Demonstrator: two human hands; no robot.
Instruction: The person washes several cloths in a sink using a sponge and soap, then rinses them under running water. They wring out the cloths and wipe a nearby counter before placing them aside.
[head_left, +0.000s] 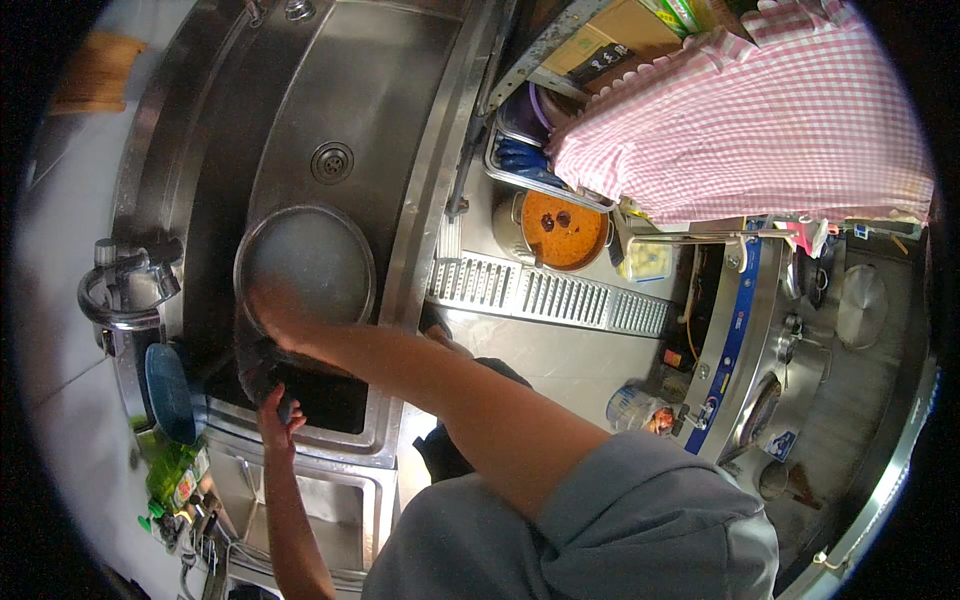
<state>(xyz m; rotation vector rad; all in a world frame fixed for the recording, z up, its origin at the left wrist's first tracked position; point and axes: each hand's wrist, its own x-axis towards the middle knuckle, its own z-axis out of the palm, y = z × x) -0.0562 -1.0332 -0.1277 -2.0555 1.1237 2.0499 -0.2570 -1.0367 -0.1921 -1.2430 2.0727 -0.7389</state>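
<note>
A round metal pan (322, 247) lies over the stainless steel sink (360, 90), on the near side of its drain strainer (332, 163). My right hand (276, 307) is at the pan's lower left inside, blurred by motion; whether it holds anything is hidden by the blur. Below the pan, my left hand (280, 424) has its fingers curled around a dark handle (285, 409), which seems to belong to the pan. The join between handle and pan is too dark to make out.
A curved metal faucet (124, 292) and a blue plastic basin (171, 394) stand along the sink's left edge. Green bottles (172, 476) sit by a second sink (319, 502). Behind on the right are a pot of orange-red liquid (566, 229), a floor grate (562, 296) and a stove (757, 345).
</note>
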